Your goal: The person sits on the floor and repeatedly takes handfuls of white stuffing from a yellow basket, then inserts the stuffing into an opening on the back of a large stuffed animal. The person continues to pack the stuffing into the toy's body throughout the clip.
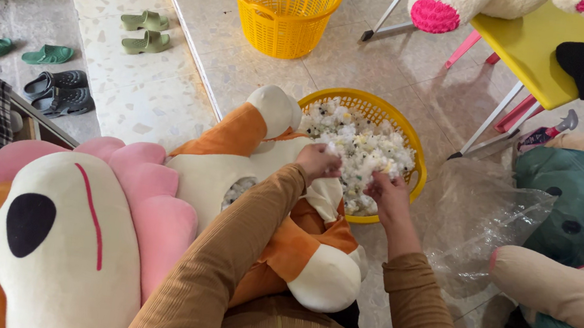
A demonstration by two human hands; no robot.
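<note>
An orange and cream plush toy (230,157) lies across my lap, its body open at a hole showing white filling. My left hand (318,161) is closed on a clump of white shredded stuffing at the edge of a low yellow basket (415,172). Beside it, my right hand (386,191) pinches more stuffing (360,146) from the same basket, which is heaped with the white scraps. A large lion-face plush (57,232) with a pink mane rests against my left side.
A taller empty yellow basket (284,9) stands farther back. A yellow stool (540,46) with a black item is at right, above clear plastic bags (479,222) and bagged plush toys (580,211). Several sandals (58,90) lie at left.
</note>
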